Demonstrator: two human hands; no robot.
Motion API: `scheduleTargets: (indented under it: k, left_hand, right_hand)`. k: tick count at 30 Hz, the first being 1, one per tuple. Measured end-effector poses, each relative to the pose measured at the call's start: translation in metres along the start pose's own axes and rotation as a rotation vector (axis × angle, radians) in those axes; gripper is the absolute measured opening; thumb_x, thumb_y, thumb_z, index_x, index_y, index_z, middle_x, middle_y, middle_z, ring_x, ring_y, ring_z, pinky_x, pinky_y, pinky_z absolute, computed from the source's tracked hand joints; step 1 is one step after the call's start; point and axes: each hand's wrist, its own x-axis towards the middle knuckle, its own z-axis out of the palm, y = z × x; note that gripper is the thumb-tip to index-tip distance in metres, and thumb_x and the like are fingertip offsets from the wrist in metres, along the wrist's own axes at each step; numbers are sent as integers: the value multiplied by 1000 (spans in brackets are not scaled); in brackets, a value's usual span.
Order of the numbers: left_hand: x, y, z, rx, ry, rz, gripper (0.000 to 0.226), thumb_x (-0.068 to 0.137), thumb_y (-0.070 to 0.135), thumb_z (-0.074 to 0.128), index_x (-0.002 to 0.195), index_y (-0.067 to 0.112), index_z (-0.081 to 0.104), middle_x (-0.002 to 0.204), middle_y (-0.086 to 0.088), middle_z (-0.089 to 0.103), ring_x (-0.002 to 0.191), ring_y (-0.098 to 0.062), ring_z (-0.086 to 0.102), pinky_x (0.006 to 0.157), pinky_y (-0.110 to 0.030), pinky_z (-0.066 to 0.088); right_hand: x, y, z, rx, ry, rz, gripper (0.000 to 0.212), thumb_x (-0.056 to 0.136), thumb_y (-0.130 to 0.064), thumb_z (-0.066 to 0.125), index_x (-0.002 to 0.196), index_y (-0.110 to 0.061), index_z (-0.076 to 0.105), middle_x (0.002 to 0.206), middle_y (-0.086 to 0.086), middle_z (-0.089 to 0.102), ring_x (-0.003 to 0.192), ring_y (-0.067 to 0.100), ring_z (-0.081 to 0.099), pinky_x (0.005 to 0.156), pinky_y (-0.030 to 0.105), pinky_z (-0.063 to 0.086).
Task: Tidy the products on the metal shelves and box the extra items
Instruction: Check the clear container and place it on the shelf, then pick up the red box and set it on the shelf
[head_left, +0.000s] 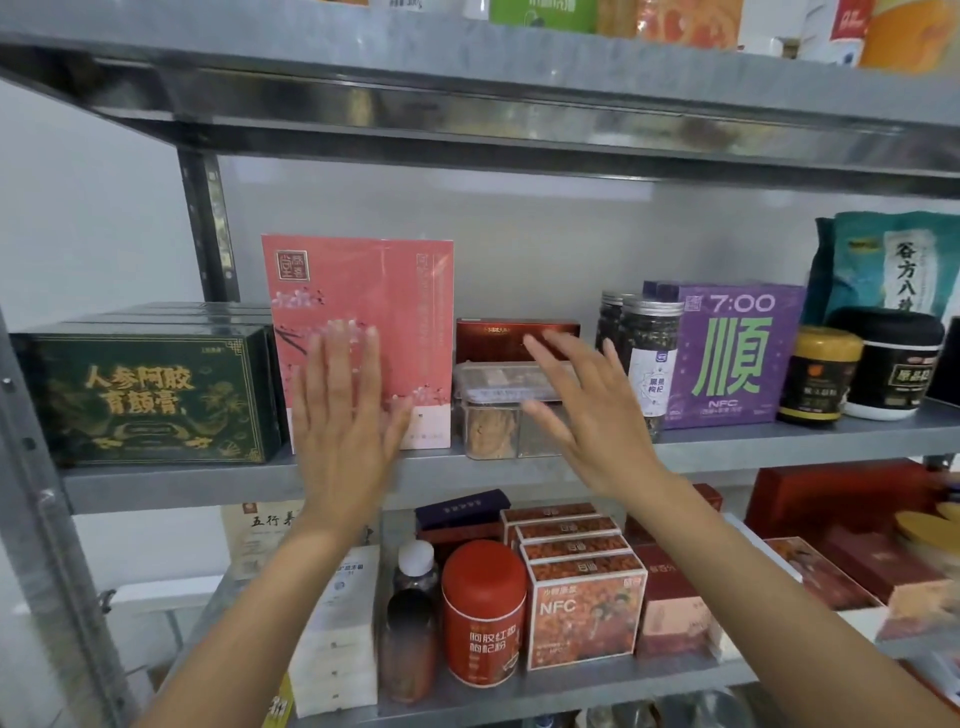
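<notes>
On the middle metal shelf (208, 483) the tall pink box (363, 291) stands upright between the dark green boxes (150, 395) and a clear plastic container (493, 400). A flat red box (498, 338) shows above the container's lid; we cannot tell whether it sits on it or behind it. The left hand (343, 410) is open, fingers straight and close together, palm toward the pink box's front. We cannot tell whether it touches. The right hand (587, 410) is spread, fingers apart, in front of the clear container and gripping nothing.

We judge the pink box light and stiff — thin card under a glossy film, so a flat palm may slide on it. It looks tall for its footing and may tip if pushed high. We would take it by its 2 side edges low down, or press near the base to square it. The clear container looks rigid and smooth — best held by its 2 side walls and kept level.
</notes>
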Motion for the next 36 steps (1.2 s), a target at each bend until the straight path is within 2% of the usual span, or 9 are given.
scheduleTargets:
  k: [5,13,15,17,19,21,24,28,36]
  left_hand:
    - [-9,-5,12,6,-54,48,64,103,44,34,155,13,15,162,-6,-14,151,-23,-9,122,-43,0]
    - [-11,-6,15,-4,-30,72,63,102,41,35,156,15,14,161,-15,10,151,-28,5,122,-47,10]
    - [-11,-6,15,-3,-26,73,64,102,39,38,156,15,12,161,-16,12,151,-29,8,121,-48,13]
    - [-10,-6,14,-15,-18,72,64,102,38,38,156,15,13,161,-15,12,151,-29,8,121,-48,14]
    - [-9,-5,14,-25,-11,74,61,103,38,37,155,15,17,162,-13,13,151,-28,8,121,-47,14]
    - [-9,-6,14,-22,-14,71,60,103,39,36,155,15,17,162,-13,14,151,-28,9,121,-47,14]
    - [-12,-7,16,-17,-21,64,59,104,40,32,156,18,15,162,-13,12,151,-28,9,122,-47,14]
    - [-11,-7,17,-9,-28,61,59,104,42,31,157,21,12,163,-11,8,151,-28,8,122,-46,13]
    - [-11,-7,12,-14,-89,29,54,107,41,16,157,21,13,164,-12,9,151,-27,6,122,-44,10]
  right_hand:
    - [84,12,18,-14,-152,69,64,98,-39,48,154,-19,22,160,7,22,147,23,18,120,43,2]
    - [152,46,67,-225,-619,248,74,101,-41,44,156,-18,0,164,9,-1,150,24,-1,117,54,-7]
    - [155,51,73,-235,-693,306,75,101,-41,45,156,-19,-1,163,10,4,150,26,1,115,60,-7]
    - [155,51,75,-206,-728,357,71,99,-35,49,155,-21,8,157,13,23,146,32,17,114,66,0]
    - [154,49,74,-182,-706,367,60,96,-24,53,150,-21,26,145,13,37,137,34,31,110,70,14]
    - [154,47,70,-176,-653,339,46,95,-15,53,140,-19,43,135,14,44,129,33,39,106,65,29]
    - [156,42,59,-219,-482,266,37,92,-3,51,127,-13,52,127,14,49,122,32,45,100,55,40]
    - [161,30,32,-274,-278,234,38,87,0,54,125,-8,51,125,17,49,121,34,44,98,55,39]
    - [142,27,-27,-366,-3,151,37,84,8,54,119,-5,53,122,17,52,120,35,44,110,55,26]
